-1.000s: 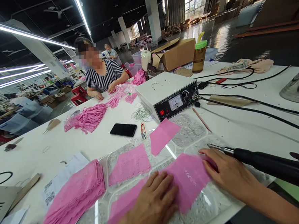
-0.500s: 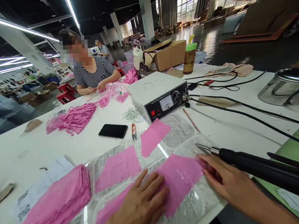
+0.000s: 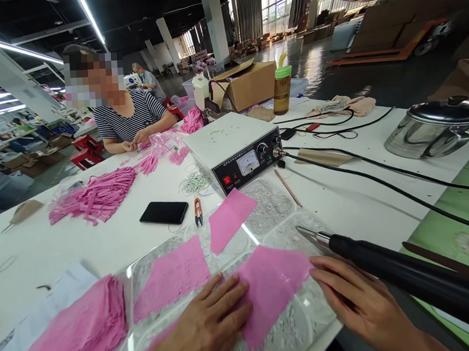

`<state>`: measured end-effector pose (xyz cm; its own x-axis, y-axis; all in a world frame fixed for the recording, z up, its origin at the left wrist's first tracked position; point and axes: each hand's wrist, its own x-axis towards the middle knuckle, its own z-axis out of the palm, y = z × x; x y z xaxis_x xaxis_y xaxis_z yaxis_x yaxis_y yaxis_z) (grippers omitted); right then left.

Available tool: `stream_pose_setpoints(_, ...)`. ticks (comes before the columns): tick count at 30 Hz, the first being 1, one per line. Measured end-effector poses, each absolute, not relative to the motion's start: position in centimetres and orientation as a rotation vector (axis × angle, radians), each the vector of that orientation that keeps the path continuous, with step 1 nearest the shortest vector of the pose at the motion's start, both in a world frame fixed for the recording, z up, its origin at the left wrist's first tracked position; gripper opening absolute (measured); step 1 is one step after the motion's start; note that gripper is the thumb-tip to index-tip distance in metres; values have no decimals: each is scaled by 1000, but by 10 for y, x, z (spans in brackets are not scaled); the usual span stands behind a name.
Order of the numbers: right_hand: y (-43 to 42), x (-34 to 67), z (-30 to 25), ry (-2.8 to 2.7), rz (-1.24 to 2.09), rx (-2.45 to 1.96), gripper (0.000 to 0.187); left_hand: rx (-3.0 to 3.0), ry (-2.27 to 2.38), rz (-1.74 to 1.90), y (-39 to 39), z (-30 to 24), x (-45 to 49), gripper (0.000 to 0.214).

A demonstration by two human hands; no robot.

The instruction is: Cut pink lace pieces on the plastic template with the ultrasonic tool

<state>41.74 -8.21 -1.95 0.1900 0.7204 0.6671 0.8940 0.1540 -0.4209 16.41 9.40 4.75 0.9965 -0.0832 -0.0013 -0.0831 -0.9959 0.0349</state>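
Between the left hand (image 3: 203,321), spread flat on its edge, and half-curled right hand (image 3: 355,298), hold unclear, lies pink cloth (image 3: 273,289).

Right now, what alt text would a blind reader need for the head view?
The left hand rests on a pink sheet; the right hand is at its right edge, beside a black tool. To the left lies a pink stack; beyond are a control box and a person in stripes.

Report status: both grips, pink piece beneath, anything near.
Left grip flat on pink piece. Right grip at its right edge. Piece on glossy mat. Bladed tool beside right grip, tip off fabric.
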Motion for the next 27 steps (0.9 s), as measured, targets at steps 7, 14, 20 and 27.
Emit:
stream_pose_setpoints(7,-82,420,-21,-1588,-252,-1561,31,3083,-197,-26,105,47,160,28)
stream_pose_setpoints(14,-80,418,-18,-1554,-254,-1553,31,3071,-224,-50,104,48,179,40)
stream_pose_setpoints(20,-79,419,-21,-1562,-319,-1563,27,3070,-276,-24,110,45,185,46)
stream_pose_setpoints(27,-82,418,-28,-1547,-305,-1595,28,3069,-362,-151,110,51,198,43)
